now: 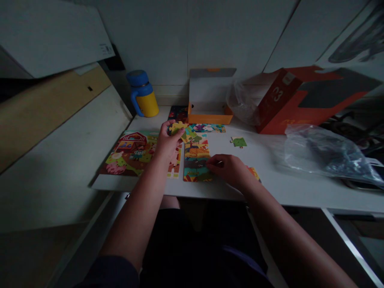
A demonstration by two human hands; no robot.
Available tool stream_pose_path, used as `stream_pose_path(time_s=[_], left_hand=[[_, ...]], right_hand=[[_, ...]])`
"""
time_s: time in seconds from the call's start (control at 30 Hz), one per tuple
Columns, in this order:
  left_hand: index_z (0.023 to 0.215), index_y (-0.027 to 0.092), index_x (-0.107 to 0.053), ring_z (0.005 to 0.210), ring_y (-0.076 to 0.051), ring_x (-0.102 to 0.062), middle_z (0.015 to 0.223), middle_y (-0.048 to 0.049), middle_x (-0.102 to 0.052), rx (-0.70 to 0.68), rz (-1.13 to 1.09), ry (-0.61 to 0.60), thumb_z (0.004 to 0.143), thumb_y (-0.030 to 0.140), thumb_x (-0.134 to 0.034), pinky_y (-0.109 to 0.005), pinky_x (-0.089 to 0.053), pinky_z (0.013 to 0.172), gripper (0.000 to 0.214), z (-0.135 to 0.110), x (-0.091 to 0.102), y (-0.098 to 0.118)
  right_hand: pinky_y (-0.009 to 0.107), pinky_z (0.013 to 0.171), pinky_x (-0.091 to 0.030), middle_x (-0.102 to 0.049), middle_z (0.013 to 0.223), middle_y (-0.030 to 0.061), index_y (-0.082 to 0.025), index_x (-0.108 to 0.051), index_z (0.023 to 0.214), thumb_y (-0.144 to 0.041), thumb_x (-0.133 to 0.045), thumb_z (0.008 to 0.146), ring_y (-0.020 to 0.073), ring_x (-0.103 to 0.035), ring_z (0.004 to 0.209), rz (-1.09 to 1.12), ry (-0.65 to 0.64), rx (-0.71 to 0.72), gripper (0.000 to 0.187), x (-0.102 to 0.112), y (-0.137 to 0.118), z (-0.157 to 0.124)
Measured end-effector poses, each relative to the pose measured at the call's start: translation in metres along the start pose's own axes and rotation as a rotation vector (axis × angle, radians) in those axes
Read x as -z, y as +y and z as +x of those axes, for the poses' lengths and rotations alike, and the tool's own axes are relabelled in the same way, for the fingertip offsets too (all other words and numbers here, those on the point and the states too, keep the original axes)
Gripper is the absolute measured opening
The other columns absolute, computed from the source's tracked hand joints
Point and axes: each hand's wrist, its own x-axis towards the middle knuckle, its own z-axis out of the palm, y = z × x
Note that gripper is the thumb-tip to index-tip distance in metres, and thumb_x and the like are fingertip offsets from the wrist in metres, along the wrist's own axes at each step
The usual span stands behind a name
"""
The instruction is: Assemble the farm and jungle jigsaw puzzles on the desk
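We see one puzzle (196,164) lying flat at the centre of the frame. It looks partly joined, we judge; the loose pieces are left over. Our left hand (168,141), above its upper left, grasps at least two puzzle pieces (177,127). Our right hand (226,167) has its fingertips pinched at the puzzle's right edge; we cannot tell whether they grip anything. On the surface (270,156) we count one green piece (239,142) right of centre, one orange piece (253,173) partly behind our right forearm, and one farm picture (126,154) at centre left.
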Motion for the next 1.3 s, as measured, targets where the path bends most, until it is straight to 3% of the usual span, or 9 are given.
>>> stream_pose_path(time_s=[0.17, 0.27, 0.37, 0.47, 0.6, 0.93, 1.13, 1.3], left_hand=[[0.122, 0.029, -0.056, 0.094, -0.019, -0.075, 0.111, -0.0009, -0.071, 0.001, 0.011, -0.021, 0.063, 0.029, -0.100, -0.031, -0.066, 0.075, 0.074, -0.002, 0.000, 0.000], [0.121, 0.029, -0.056, 0.095, -0.019, -0.075, 0.114, -0.0016, -0.071, -0.002, 0.011, -0.013, 0.063, 0.028, -0.100, -0.031, -0.066, 0.076, 0.073, -0.002, 0.000, -0.001], [0.122, 0.029, -0.056, 0.094, -0.019, -0.075, 0.111, -0.0011, -0.072, -0.008, 0.012, -0.016, 0.065, 0.028, -0.099, -0.029, -0.065, 0.075, 0.071, -0.003, 0.000, 0.000], [0.122, 0.029, -0.057, 0.092, -0.018, -0.075, 0.108, -0.0001, -0.072, -0.005, 0.009, -0.018, 0.065, 0.027, -0.099, -0.028, -0.065, 0.074, 0.071, -0.003, 0.000, 0.000], [0.122, 0.028, -0.058, 0.088, -0.017, -0.074, 0.108, 0.0001, -0.071, -0.007, 0.014, -0.029, 0.065, 0.026, -0.099, -0.026, -0.065, 0.070, 0.071, -0.005, 0.001, -0.001], [0.121, 0.027, -0.059, 0.084, -0.017, -0.074, 0.105, 0.0000, -0.069, -0.021, 0.027, -0.029, 0.063, 0.028, -0.101, -0.025, -0.064, 0.066, 0.071, -0.008, 0.002, -0.001], [0.121, 0.027, -0.059, 0.081, -0.015, -0.074, 0.110, -0.0006, -0.070, -0.006, 0.044, -0.036, 0.064, 0.029, -0.101, -0.027, -0.065, 0.068, 0.071, -0.012, -0.002, 0.002], [0.122, 0.028, -0.059, 0.083, -0.015, -0.074, 0.110, -0.0002, -0.071, 0.008, 0.052, -0.040, 0.063, 0.030, -0.101, -0.025, -0.063, 0.067, 0.073, -0.013, -0.003, 0.001]], right_hand=[[0.031, 0.074, -0.053, -0.076, 0.098, 0.0058, -0.021, -0.079, 0.109, -0.023, -0.072, 0.094, 0.0181, -0.069, 0.077, -0.075, 0.139, 0.104, 0.016, -0.012, -0.001, -0.007], [0.037, 0.087, -0.058, -0.073, 0.113, 0.0109, -0.021, -0.077, 0.117, -0.027, -0.068, 0.100, 0.0227, -0.071, 0.092, -0.101, 0.255, 0.229, 0.020, -0.023, -0.001, -0.018], [0.048, 0.102, -0.057, -0.071, 0.130, 0.0151, -0.022, -0.075, 0.128, -0.030, -0.068, 0.102, 0.0318, -0.067, 0.117, -0.216, 0.233, 0.420, 0.028, -0.034, -0.001, -0.032], [0.056, 0.107, -0.055, -0.068, 0.144, 0.0144, -0.024, -0.075, 0.133, -0.032, -0.068, 0.103, 0.0358, -0.061, 0.129, -0.320, 0.158, 0.506, 0.032, -0.041, 0.000, -0.041], [0.057, 0.110, -0.054, -0.071, 0.142, 0.0115, -0.028, -0.076, 0.133, -0.029, -0.064, 0.105, 0.0341, -0.061, 0.132, -0.349, 0.153, 0.517, 0.030, -0.044, 0.002, -0.044], [0.057, 0.103, -0.057, -0.072, 0.139, 0.0122, -0.024, -0.077, 0.131, -0.019, -0.065, 0.100, 0.0359, -0.062, 0.125, -0.372, 0.176, 0.509, 0.034, -0.046, 0.004, -0.046], [0.051, 0.103, -0.059, -0.073, 0.136, 0.0133, -0.022, -0.076, 0.134, -0.020, -0.064, 0.101, 0.0328, -0.065, 0.119, -0.372, 0.160, 0.539, 0.035, -0.048, 0.005, -0.045], [0.055, 0.110, -0.056, -0.070, 0.145, 0.0148, -0.021, -0.075, 0.135, -0.023, -0.061, 0.104, 0.0345, -0.062, 0.132, -0.369, 0.175, 0.526, 0.035, -0.047, 0.001, -0.046]])
